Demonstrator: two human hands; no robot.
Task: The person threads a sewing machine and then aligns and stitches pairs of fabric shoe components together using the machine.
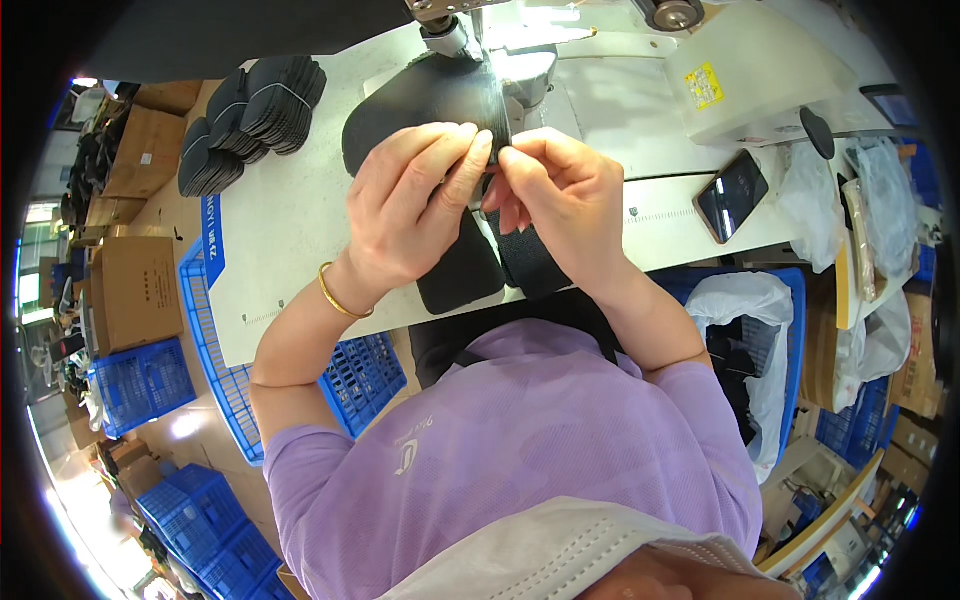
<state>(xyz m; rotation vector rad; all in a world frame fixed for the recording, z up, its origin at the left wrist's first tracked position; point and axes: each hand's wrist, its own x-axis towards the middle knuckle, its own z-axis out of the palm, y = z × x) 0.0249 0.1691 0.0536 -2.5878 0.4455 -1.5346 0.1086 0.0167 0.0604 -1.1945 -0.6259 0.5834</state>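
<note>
A black, rounded fabric piece (405,105) lies on the white sewing table, its right edge under the lit head of a sewing machine (450,38). My left hand (408,205) is closed in a pinch on the near right edge of this piece. Thumb and forefinger of my right hand (568,190) pinch the same edge just beside it, the other fingers curled. Below my hands, a black flap (460,268) and a wide black strap (532,262) hang toward the table's front edge. My fingers hide how these parts join the piece.
Tied stacks of black shaped pieces (280,105) sit at the table's far left. A phone (732,197) lies at the right. Blue crates (215,350) stand below the left edge; a crate lined with a white bag (740,298) stands at my right.
</note>
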